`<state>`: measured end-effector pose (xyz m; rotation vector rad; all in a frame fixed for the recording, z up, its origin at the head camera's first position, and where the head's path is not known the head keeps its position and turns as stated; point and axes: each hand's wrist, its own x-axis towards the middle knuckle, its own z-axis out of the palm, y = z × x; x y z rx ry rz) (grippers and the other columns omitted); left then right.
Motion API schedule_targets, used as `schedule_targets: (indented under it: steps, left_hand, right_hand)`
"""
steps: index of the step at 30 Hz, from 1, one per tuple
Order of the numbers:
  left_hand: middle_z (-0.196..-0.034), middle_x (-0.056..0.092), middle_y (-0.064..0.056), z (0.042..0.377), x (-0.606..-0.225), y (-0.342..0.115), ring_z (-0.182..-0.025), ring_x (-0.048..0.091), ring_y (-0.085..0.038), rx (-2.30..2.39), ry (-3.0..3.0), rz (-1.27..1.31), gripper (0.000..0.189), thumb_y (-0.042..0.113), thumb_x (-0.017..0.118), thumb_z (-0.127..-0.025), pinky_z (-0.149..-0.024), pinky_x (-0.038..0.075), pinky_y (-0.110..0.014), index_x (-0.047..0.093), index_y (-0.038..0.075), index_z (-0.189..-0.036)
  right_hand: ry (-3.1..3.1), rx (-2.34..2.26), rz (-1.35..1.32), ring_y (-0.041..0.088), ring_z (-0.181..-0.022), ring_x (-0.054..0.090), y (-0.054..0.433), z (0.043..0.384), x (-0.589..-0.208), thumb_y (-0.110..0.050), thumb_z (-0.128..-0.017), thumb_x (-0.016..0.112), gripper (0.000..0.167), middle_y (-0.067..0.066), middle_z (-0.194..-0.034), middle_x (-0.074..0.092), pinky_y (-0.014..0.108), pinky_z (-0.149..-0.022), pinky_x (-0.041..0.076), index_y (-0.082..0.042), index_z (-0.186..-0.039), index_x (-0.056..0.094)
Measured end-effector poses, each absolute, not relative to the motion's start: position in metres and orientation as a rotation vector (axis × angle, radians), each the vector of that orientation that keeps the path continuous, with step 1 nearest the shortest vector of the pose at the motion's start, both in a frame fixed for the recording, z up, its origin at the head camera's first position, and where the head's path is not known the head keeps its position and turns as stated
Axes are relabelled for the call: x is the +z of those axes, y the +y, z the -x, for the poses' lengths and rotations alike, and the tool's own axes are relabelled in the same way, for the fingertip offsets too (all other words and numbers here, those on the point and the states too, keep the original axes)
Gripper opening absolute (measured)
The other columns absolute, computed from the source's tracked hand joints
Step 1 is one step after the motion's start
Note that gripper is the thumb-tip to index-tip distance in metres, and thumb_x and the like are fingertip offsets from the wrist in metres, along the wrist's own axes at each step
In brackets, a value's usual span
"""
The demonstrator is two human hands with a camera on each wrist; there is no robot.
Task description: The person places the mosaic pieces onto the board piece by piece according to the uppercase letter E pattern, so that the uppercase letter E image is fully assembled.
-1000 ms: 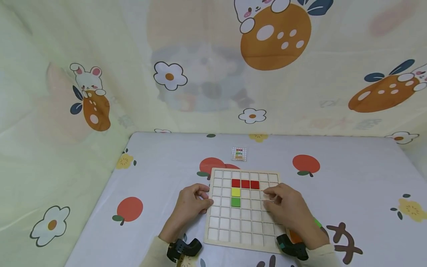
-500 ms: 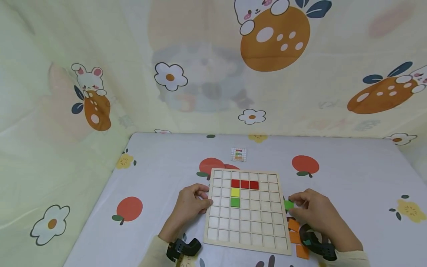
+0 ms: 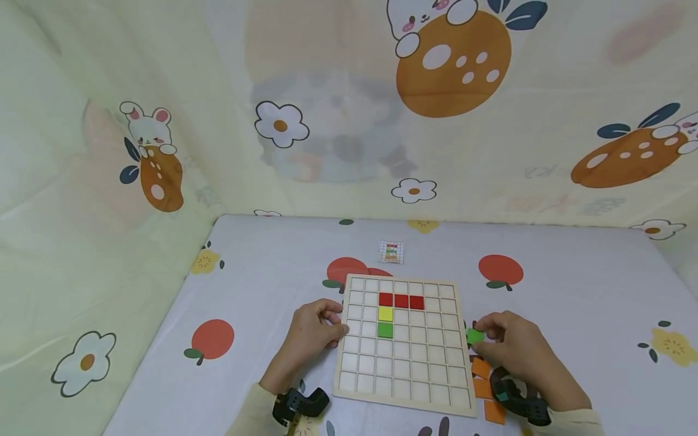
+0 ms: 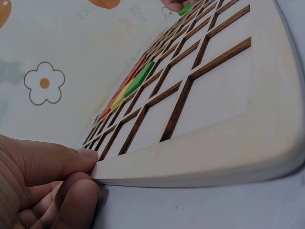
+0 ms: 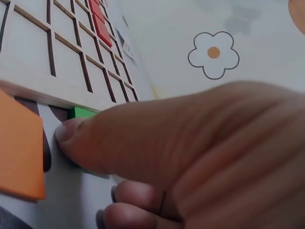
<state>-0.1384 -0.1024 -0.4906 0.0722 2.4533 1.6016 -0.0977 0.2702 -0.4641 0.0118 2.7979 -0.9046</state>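
A square wooden grid board (image 3: 403, 369) lies on the table. Three red tiles (image 3: 401, 301) form a row in it, with a yellow tile (image 3: 385, 313) and a green tile (image 3: 385, 330) below the leftmost. My left hand (image 3: 311, 327) holds the board's left edge; in the left wrist view its thumb (image 4: 62, 164) lies on the rim, other fingers curled beside it. Just off the board's right edge, my right hand (image 3: 515, 344) pinches a loose green tile (image 3: 474, 336). The thumb (image 5: 109, 136) covers most of that tile in the right wrist view.
Several orange tiles (image 3: 482, 389) lie along the board's right side, close to my right wrist. Behind the board is a small printed card (image 3: 391, 252) with a coloured grid. A patterned cloth (image 3: 272, 266) covers the table, and a printed curtain hangs behind.
My right hand has moved right, from over the board to beside its right edge, and now pinches a green tile there. My left hand stays at the left edge.
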Motion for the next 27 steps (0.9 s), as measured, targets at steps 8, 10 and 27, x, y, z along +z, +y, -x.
schedule_targets:
  steps: [8, 10, 27]
  left_hand:
    - [-0.083, 0.064, -0.004, 0.1387, -0.4911, -0.1025, -0.055, 0.058, -0.012, 1.601, 2.45, -0.063, 0.031, 0.0, 0.082, -0.084, -0.051, 0.053, -0.022, 0.069, 0.0, -0.112]
    - [-0.083, 0.064, -0.004, 0.1386, -0.4909, -0.1024, -0.055, 0.058, -0.012, 1.602, 2.447, -0.061, 0.031, 0.0, 0.082, -0.084, -0.051, 0.054, -0.022, 0.069, 0.0, -0.112]
    - [-0.084, 0.064, -0.004, 0.1388, -0.4905, -0.103, -0.054, 0.058, -0.011, 1.591, 2.447, -0.056, 0.031, 0.001, 0.082, -0.084, -0.051, 0.053, -0.021, 0.07, 0.001, -0.113]
  right_hand:
    - [2.794, -1.008, -0.026, 0.014, -0.077, 0.059, 0.2703, 0.0967, -0.4666, -0.017, -0.088, 0.08, 0.019, -0.001, -0.087, 0.066, 0.025, -0.063, 0.049, -0.01, -0.104, 0.072]
    - [2.795, -1.055, -0.019, 0.013, -0.076, 0.059, 0.2701, 0.0958, -0.4667, -0.015, -0.089, 0.08, 0.017, -0.001, -0.085, 0.067, 0.025, -0.063, 0.049, -0.01, -0.103, 0.073]
    - [2.748, -1.155, -0.09, 0.016, -0.08, 0.063, 0.2675, 0.098, -0.4684, -0.009, -0.085, 0.082, 0.037, 0.005, -0.096, 0.07, 0.023, -0.066, 0.052, 0.0, -0.12, 0.073]
